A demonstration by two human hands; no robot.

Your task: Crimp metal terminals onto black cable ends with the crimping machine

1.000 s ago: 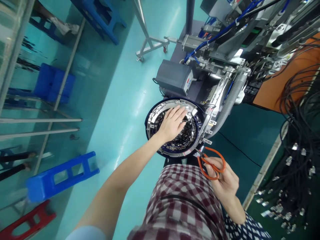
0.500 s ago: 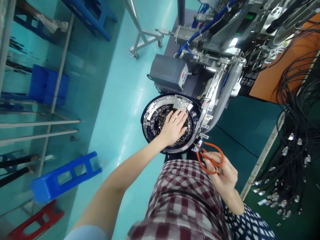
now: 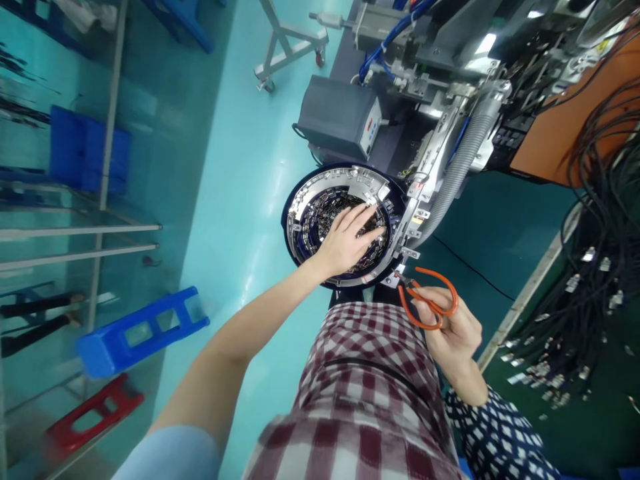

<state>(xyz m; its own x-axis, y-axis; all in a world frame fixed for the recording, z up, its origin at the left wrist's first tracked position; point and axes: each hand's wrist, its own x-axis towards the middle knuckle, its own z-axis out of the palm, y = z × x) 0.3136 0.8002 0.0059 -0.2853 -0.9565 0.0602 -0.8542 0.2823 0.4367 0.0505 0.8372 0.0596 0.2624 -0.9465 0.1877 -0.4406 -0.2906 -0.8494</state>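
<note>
Spreading the left hand (image 3: 344, 248) over small silvery metal parts (image 3: 327, 212) in a round dark-blue-rimmed bowl (image 3: 299, 205); pinching orange-handled scissors (image 3: 411, 289) in the right hand (image 3: 454, 333), presumably leaving the left free.

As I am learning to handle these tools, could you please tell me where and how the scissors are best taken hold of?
Probably by the orange handles, coming from the near right, where the right hand has them: they curve into wide loops at that end, while the short blades point away, toward the edge of the bowl.
</note>
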